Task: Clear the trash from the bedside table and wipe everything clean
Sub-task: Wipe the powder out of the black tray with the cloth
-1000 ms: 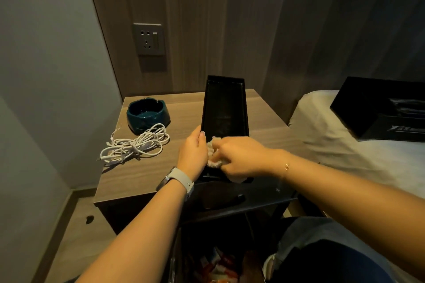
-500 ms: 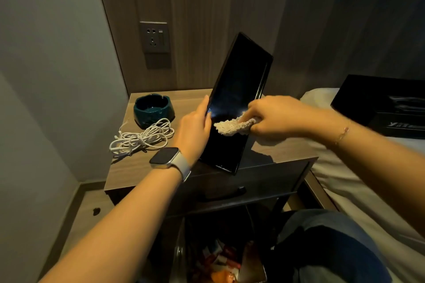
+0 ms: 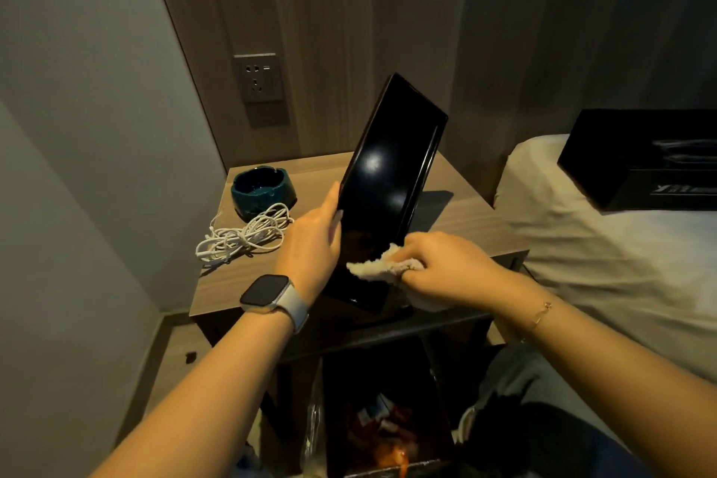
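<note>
Two hands on a black tray (image 3: 388,182), tilted upright over the bedside table's (image 3: 465,225) front edge. Left hand (image 3: 312,241) grips its left rim; right hand (image 3: 446,268) clutches a pale cloth (image 3: 372,268) against the glossy underside (low end). Teal ashtray (image 3: 262,188) sits at back-left corner, white cable (image 3: 244,239) coiled just in front. Bin with trash (image 3: 384,435) below

ashtray (image 3: 263,188) behind cable (image 3: 244,239) on table (image 3: 458,225), tray (image 3: 392,182) right
</note>
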Tool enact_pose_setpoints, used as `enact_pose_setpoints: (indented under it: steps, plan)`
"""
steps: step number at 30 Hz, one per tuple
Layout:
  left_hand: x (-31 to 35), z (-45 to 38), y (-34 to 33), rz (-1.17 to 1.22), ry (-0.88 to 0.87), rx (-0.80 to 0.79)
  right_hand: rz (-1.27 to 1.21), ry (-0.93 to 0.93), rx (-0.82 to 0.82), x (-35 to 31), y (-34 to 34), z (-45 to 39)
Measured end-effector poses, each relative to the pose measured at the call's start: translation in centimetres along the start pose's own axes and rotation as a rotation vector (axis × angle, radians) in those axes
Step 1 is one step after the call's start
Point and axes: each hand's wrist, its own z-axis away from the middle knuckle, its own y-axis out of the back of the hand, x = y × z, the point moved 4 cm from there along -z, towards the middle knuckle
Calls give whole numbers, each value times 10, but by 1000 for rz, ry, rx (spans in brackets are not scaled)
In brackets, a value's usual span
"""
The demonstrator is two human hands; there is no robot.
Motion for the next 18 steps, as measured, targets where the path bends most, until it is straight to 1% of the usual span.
enact_pose_setpoints:
  steps: [2, 3, 6, 7, 11, 13, 14, 16, 18]
  plan:
    - [2, 1, -2, 2, 20, 30, 24, 7, 122, -7, 3, -1]
    - [3, 1, -2, 9, 28, 44, 30, 20, 129, -14, -2, 2]
    - [3, 5, -2, 27, 54, 55, 110, 109, 50, -36, -38, 20]
    - [1, 7, -2, 22, 56, 50, 116, 111, 29, -36, -45, 28]
    - [8, 19, -2, -49, 8, 53, 58, 25, 27, 2, -38, 45]
    - [14, 16, 0, -73, -35, 53, 7, -37, 107, 18, -27, 48]
    - [18, 14, 1, -82, -54, 42, -35, -58, 160, 20, -22, 48]
    - [29, 11, 2, -117, -96, 25, -106, -62, 215, 12, -18, 44]
    - [38, 9, 2, -173, -135, 24, -87, -36, 208, -7, -24, 36]
